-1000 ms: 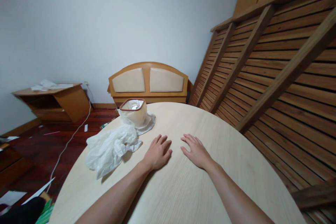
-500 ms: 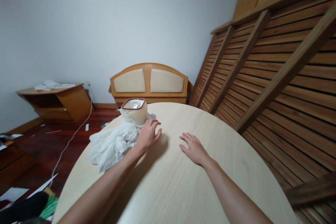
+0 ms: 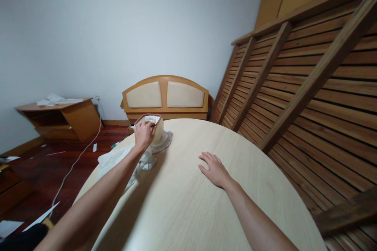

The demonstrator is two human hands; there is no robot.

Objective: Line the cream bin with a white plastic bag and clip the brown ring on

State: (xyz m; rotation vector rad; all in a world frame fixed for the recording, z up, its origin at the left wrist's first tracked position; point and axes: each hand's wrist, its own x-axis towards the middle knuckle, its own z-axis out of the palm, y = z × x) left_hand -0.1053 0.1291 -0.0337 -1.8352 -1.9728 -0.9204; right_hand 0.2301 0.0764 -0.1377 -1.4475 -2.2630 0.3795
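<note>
1. Head view: left hand up at the near side of a small cream wastebasket, overlapping its red-brown rim. Fingers bent over the rim area; can't tell whether they pinch the rim or what lies behind it.
2. Wastebasket: upright, far left part of the round, pale wood-grain worktop, near the edge. White plastic liner shows inside; other contents hidden by the hand.
3. Crumpled translucent plastic bunched around the wastebasket's base, on its right side.
4. White plastic bag lies crumpled on the worktop, nearer than the wastebasket; left forearm crosses over it and hides part.
5. Right hand palm down at the worktop, mid-surface, nothing held. Fingers loosely spread, thumb apart. Well apart from wastebasket and bag.
6. Behind worktop: wooden headboard with two cream padded panels, against the wall.
7. Right: big slatted wooden frame, standing tilted.
8. Left: low wooden cabinet, white sheets on top; pale cable runs across the dark red floor.
</note>
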